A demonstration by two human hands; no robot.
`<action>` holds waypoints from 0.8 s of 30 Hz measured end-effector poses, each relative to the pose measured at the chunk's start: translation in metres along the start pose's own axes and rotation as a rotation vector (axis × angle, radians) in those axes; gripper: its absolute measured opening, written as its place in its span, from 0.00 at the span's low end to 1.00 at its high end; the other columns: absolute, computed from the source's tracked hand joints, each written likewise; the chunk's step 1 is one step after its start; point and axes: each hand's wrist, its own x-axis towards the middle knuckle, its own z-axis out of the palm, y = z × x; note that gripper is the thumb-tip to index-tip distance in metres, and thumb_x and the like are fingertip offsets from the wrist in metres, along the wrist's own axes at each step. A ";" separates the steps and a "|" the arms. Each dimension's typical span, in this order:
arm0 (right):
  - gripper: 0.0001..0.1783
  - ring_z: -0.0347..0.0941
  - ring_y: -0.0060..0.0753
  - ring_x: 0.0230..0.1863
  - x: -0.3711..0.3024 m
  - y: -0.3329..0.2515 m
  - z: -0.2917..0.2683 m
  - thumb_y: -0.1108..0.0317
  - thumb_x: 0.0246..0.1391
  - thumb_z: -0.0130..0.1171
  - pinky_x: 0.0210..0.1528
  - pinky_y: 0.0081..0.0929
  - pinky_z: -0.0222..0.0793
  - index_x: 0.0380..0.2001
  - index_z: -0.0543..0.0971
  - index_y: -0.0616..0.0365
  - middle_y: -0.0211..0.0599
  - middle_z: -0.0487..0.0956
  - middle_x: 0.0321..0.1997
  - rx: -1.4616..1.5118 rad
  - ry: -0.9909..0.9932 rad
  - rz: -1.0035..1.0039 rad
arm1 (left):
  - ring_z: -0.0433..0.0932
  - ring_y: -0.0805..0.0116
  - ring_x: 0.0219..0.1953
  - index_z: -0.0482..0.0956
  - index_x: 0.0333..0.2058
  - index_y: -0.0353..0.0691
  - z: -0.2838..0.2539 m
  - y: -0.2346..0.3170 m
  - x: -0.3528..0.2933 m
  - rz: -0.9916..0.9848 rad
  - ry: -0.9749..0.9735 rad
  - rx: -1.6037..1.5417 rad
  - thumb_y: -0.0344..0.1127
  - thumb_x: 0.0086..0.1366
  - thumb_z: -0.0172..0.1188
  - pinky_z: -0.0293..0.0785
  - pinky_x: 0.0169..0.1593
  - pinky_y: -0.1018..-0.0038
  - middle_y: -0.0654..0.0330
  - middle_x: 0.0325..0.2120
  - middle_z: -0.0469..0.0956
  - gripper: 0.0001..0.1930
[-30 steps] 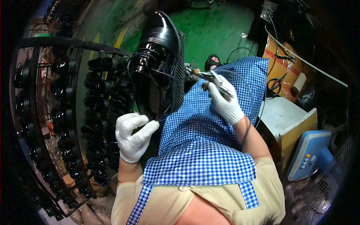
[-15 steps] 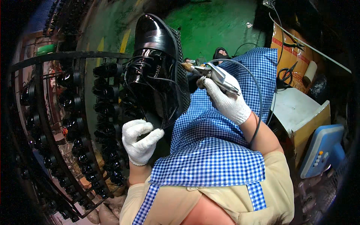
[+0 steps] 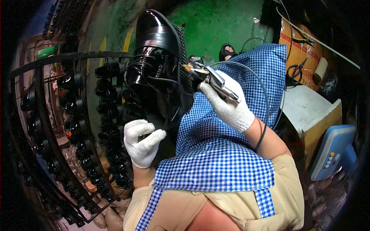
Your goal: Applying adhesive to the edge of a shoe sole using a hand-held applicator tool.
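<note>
A glossy black lace-up dress shoe (image 3: pixel 157 41) is held up left of centre, toe pointing away from me, with its dark textured sole turned to the right. My left hand (image 3: pixel 142 142), in a white knitted glove, pinches the shoe at its heel end; the inner fingertips are partly hidden. My right hand (image 3: pixel 230 102), also gloved, is wrapped round a silver hand-held tool that looks like a small spray gun (image 3: pixel 218 84). Its brass-coloured nozzle points left and overlaps the shoe's side near the sole edge; contact is unclear. A thin grey hose (image 3: pixel 266 96) loops from it over my right forearm.
To the left stands a black metal rack (image 3: pixel 69 56) holding several rows of black shoes. On the right are scissors (image 3: pixel 296 73), pliers (image 3: pixel 302 39), a cardboard box (image 3: pixel 318 127) and a blue plastic device (image 3: pixel 332 152). A blue checked apron (image 3: pixel 216 165) covers my lap.
The shoe has shifted slightly up and to the left. My right hand has moved left with the tool, so its nozzle now overlaps the shoe's side. Both grips stay the same.
</note>
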 end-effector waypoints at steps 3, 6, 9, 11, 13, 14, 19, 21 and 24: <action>0.08 0.68 0.31 0.24 -0.005 -0.001 0.000 0.67 0.64 0.66 0.28 0.30 0.65 0.37 0.79 0.60 0.37 0.71 0.27 0.026 -0.015 -0.010 | 0.79 0.58 0.42 0.89 0.37 0.55 0.000 0.001 0.001 -0.005 -0.021 0.004 0.23 0.36 0.74 0.79 0.43 0.66 0.65 0.38 0.77 0.25; 0.09 0.70 0.34 0.25 -0.009 -0.005 -0.006 0.66 0.64 0.67 0.29 0.31 0.67 0.41 0.80 0.59 0.38 0.72 0.28 -0.032 -0.069 -0.001 | 0.80 0.57 0.42 0.89 0.38 0.53 0.002 0.001 0.006 -0.002 -0.049 0.006 0.22 0.37 0.74 0.79 0.43 0.66 0.64 0.38 0.78 0.25; 0.14 0.74 0.41 0.27 -0.014 -0.009 -0.014 0.66 0.62 0.67 0.30 0.33 0.69 0.49 0.82 0.59 0.40 0.73 0.29 -0.088 -0.130 -0.025 | 0.81 0.57 0.42 0.88 0.39 0.51 0.002 0.002 0.011 0.013 -0.073 -0.015 0.21 0.38 0.74 0.80 0.44 0.65 0.63 0.39 0.78 0.25; 0.16 0.75 0.42 0.28 -0.017 -0.010 -0.018 0.67 0.62 0.67 0.31 0.34 0.70 0.51 0.82 0.59 0.40 0.74 0.29 -0.102 -0.178 -0.034 | 0.83 0.56 0.41 0.87 0.40 0.49 -0.001 0.004 0.015 0.024 -0.098 -0.015 0.20 0.40 0.74 0.81 0.43 0.65 0.61 0.39 0.80 0.25; 0.12 0.75 0.42 0.28 -0.021 -0.011 -0.024 0.66 0.61 0.68 0.31 0.34 0.71 0.45 0.82 0.59 0.40 0.74 0.29 -0.132 -0.206 -0.037 | 0.84 0.55 0.41 0.87 0.41 0.48 -0.004 0.007 0.021 0.038 -0.125 -0.023 0.20 0.41 0.74 0.82 0.42 0.65 0.61 0.39 0.80 0.24; 0.11 0.75 0.42 0.27 -0.023 -0.011 -0.027 0.66 0.60 0.69 0.31 0.34 0.71 0.43 0.82 0.58 0.40 0.74 0.29 -0.134 -0.218 -0.061 | 0.84 0.56 0.40 0.88 0.40 0.47 -0.006 0.008 0.025 0.039 -0.156 -0.008 0.21 0.42 0.74 0.83 0.41 0.66 0.60 0.38 0.82 0.23; 0.10 0.70 0.41 0.27 -0.038 -0.012 -0.044 0.64 0.62 0.66 0.31 0.35 0.66 0.36 0.79 0.58 0.39 0.72 0.28 -0.160 -0.313 -0.043 | 0.83 0.58 0.38 0.89 0.37 0.46 -0.010 0.015 0.058 0.152 -0.325 0.074 0.26 0.43 0.74 0.81 0.38 0.67 0.61 0.35 0.84 0.18; 0.10 0.72 0.42 0.28 -0.043 -0.012 -0.051 0.62 0.61 0.66 0.31 0.36 0.67 0.35 0.80 0.58 0.39 0.73 0.29 -0.162 -0.336 -0.048 | 0.82 0.59 0.36 0.88 0.37 0.45 -0.013 0.018 0.076 0.248 -0.399 0.138 0.28 0.42 0.73 0.80 0.37 0.67 0.61 0.34 0.83 0.18; 0.12 0.72 0.41 0.29 -0.052 -0.015 -0.060 0.59 0.62 0.66 0.32 0.35 0.68 0.34 0.80 0.57 0.39 0.74 0.30 -0.181 -0.359 -0.018 | 0.81 0.57 0.36 0.86 0.33 0.42 -0.008 0.022 0.103 0.373 -0.453 0.129 0.30 0.39 0.70 0.79 0.37 0.62 0.61 0.31 0.81 0.17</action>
